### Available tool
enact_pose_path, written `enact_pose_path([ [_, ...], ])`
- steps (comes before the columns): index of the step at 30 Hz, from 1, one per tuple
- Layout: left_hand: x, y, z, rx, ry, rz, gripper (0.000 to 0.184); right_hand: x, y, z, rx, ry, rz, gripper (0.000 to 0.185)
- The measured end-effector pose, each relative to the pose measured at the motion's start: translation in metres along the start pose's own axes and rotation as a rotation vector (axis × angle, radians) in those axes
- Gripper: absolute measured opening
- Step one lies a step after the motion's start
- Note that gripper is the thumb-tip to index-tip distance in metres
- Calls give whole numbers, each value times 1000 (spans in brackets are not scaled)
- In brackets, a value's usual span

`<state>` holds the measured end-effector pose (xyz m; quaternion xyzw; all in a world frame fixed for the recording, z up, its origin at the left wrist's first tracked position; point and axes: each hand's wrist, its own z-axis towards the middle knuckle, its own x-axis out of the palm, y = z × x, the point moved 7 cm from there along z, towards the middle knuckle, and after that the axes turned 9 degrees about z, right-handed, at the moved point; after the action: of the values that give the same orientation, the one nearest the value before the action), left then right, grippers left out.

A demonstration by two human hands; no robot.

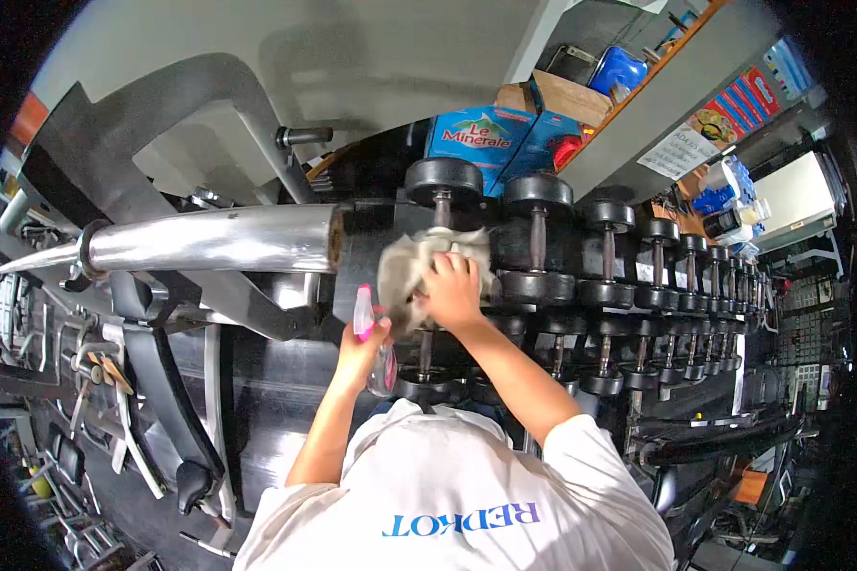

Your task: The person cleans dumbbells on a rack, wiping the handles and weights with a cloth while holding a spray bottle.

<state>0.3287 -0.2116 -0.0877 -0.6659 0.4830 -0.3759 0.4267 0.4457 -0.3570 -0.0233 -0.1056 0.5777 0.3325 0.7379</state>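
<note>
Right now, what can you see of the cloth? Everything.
The cloth is pale off-white with greyish shading, looks like soft fabric, and is crumpled into uneven folds, slightly blurred. It lies over the near part of the leftmost dumbbell in the upper row, hiding that end; the far head shows beyond it. The right hand is on top of it. Whether the left hand touches its edge is unclear.

- a black rack (pixel 584 249) with two tiers, running away to the right
- on the upper tier, a row of upper dumbbells (pixel 538 240), side by side
- below, a second row of lower dumbbells (pixel 558 356)
- a dark floor (pixel 269 414), a padded bench (pixel 167 381) standing on it
</note>
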Motion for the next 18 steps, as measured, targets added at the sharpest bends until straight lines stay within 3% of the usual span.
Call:
enact_pose_path([
  [1,-3,1,-2,9,5,21,42,-9,4,8,45,-78,182,30],
  [4,-13,9,-8,-43,-32,8,40,-4,0,27,109,40,199,22],
  [6,-16,6,-10,-37,-45,8,40,9,-15,44,216,191,229,28],
  [10,-17,-16,-8,16,-44,17,40,24,-23,59,216,238,285,34],
  [12,-14,-22,-5,55,-27,-24,39,18,-15,58,323,465,188,39],
  [13,-12,-21,-3,58,-28,-35,39,19,-16,53,318,466,178,39],
  [15,-7,-21,0,58,-14,-6,39,-3,-1,44,81,61,224,56],
  [16,-4,-22,-1,56,-10,-49,37,-7,5,39,12,124,214,64],
  [18,0,-19,0,72,-11,-71,37,-2,9,15,-125,131,99,62],
])
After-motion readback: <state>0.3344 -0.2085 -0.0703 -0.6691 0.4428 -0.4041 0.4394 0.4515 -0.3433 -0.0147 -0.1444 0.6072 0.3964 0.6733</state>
